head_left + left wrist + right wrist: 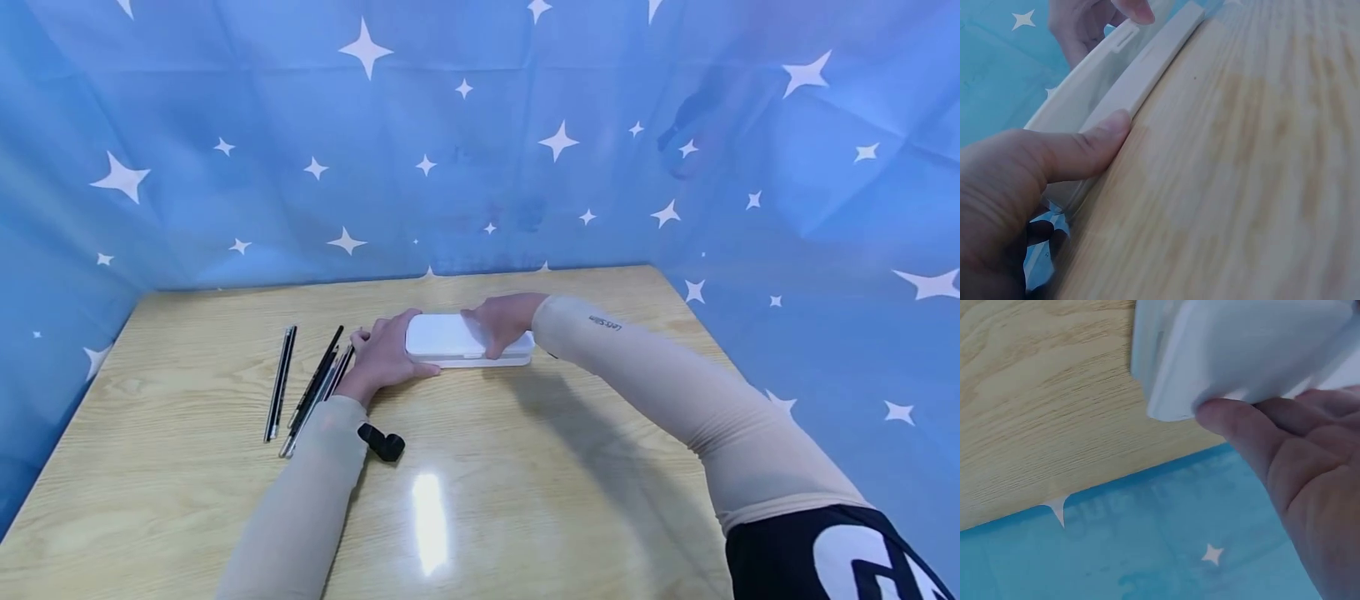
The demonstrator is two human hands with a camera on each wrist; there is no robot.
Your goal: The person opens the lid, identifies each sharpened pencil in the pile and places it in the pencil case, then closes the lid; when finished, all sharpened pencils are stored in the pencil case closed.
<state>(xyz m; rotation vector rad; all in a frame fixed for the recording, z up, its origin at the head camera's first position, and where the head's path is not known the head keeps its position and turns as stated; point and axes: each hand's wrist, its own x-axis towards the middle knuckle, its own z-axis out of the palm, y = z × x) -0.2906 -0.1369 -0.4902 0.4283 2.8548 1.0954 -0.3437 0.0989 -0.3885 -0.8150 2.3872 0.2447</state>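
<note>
A white pencil case (438, 335) lies lengthwise near the back of the wooden table. My left hand (384, 353) grips its left end, the thumb (1110, 128) along the front wall of the base (1150, 70). Over the right part of the lid (1260, 347) reaches my right hand (502, 321), holding it by its edges. In the left wrist view the lid stands tilted up from the base along the front, with a gap between them. The inside of the case is hidden from the head view.
Two dark pencils (281, 383) lie side by side on the left of the table (480, 467). Several more pencils (315, 392) are in a loose bunch beside my left wrist. A blue curtain (480, 183) with white stars hangs behind the table.
</note>
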